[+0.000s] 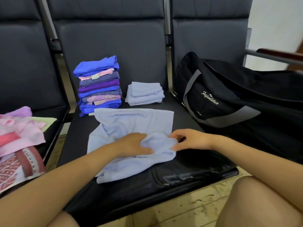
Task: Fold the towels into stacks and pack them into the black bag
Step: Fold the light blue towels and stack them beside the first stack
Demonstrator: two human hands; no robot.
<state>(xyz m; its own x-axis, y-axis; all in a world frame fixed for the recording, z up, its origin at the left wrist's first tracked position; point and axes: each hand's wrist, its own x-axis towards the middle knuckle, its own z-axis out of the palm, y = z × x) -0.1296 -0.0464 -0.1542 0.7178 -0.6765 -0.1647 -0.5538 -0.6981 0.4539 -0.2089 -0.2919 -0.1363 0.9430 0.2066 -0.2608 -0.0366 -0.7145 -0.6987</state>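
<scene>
A pale blue towel [131, 122] lies rumpled on the middle black seat [180, 169]. My left hand [131, 145] grips a bunched fold at its centre. My right hand [190, 139] pinches the same bunch from the right side. Behind the towel stands a tall stack of folded blue, purple and pink towels [99, 86]. To the right of that stack is a low pile of folded pale blue towels [145, 94]. The black bag [229, 95] with grey straps rests on the right seat.
On the left seat lies a heap of unfolded pink, lilac and red-patterned towels [19, 136]. Metal bars separate the seats. A wooden armrest [278, 54] juts out at the far right. My bare knees show at the bottom above a tiled floor.
</scene>
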